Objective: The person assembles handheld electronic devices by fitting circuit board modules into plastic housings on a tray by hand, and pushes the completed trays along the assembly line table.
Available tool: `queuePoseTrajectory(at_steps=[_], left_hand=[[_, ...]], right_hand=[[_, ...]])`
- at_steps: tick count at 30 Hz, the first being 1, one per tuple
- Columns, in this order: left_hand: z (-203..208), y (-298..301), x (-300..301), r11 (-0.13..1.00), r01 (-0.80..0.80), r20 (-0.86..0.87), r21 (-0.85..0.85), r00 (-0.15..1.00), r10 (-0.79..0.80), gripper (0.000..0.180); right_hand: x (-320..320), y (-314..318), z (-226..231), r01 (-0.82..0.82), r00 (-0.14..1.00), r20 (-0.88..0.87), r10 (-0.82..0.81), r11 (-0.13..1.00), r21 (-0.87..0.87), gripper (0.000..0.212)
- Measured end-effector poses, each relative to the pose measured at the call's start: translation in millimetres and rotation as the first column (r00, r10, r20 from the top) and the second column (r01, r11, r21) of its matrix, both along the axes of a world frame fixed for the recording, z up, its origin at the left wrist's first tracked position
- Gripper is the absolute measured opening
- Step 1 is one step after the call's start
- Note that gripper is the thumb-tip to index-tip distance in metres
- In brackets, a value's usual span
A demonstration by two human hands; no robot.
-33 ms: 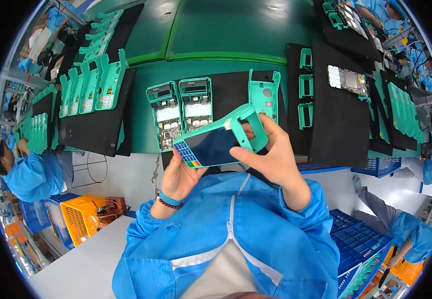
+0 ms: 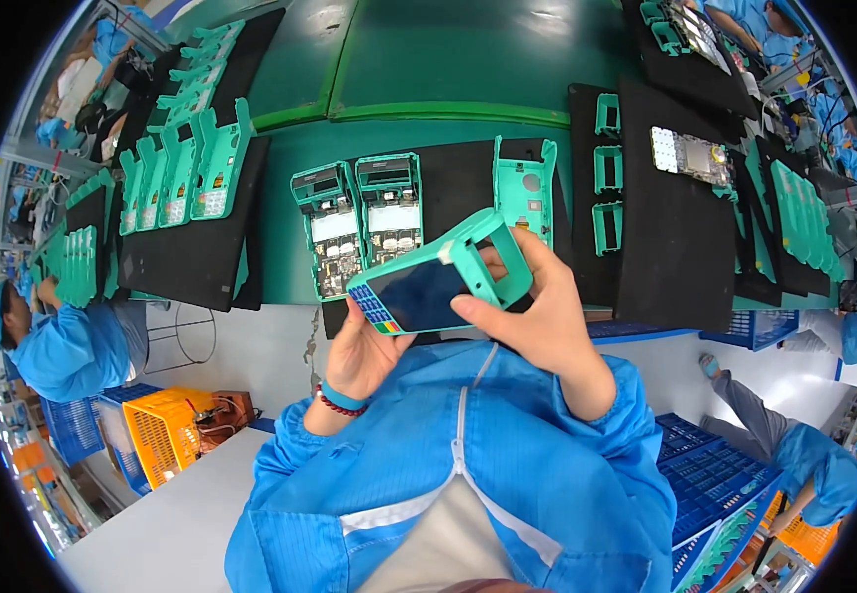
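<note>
A green payment terminal (image 2: 414, 299) with a dark screen and a blue keypad is held up in front of my chest. My left hand (image 2: 359, 358) is closed on its keypad end, from below. Around the open frame at the other end wraps my right hand (image 2: 554, 318), its thumb near the screen's edge and some fingers hidden behind. Just beyond, on a black mat (image 2: 456, 183), lie two green housings with exposed circuit boards, the left one (image 2: 335, 229) and the right one (image 2: 390, 217). A green shell (image 2: 524, 193) rests at the mat's right.
Several green shells (image 2: 216, 173) lie on a black board at left. To the right, small green frames (image 2: 607, 170) sit on a dark board beside another board with a circuit board (image 2: 690, 158). Blue crates (image 2: 705, 474) stand at lower right. Co-workers (image 2: 68, 346) are at both sides.
The terminal has tilted slightly in my hands, and its keypad end has shifted a little to the right. Both hands keep their hold.
</note>
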State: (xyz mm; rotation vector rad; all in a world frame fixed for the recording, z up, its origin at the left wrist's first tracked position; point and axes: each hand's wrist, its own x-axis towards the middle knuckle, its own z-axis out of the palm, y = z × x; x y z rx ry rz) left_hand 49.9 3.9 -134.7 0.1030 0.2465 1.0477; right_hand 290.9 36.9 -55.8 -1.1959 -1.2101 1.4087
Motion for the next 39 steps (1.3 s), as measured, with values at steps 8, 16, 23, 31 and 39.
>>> queuePoseTrajectory(at_steps=[8,16,23,31,39], left_hand=[[-6,-13,6,0.994,-0.01,-0.18,-0.11,0.984,-0.01,0.042],[19,4,2,0.938,-0.082,-0.556,0.338,0.787,0.269,0.042],[48,29,37,0.24,0.774,-0.309,0.586,-0.06,0.949,0.043],[0,29,58,0.134,0.9,-0.205,0.415,-0.051,0.977,0.037],[52,27,69,0.531,0.636,-0.642,0.559,-0.072,0.763,0.096]], right_hand=[[0,-11,1,0.013,0.976,0.21,-0.06,0.976,0.218,0.072],[33,-3,-30,0.009,0.935,0.337,-0.114,0.955,0.297,0.075],[125,28,-24,0.582,0.748,-0.32,-0.581,0.806,-0.104,0.044],[224,80,-53,0.507,0.626,-0.494,-0.604,0.796,-0.33,0.023],[98,27,-22,0.468,0.879,-0.157,-0.45,0.877,0.107,0.016]])
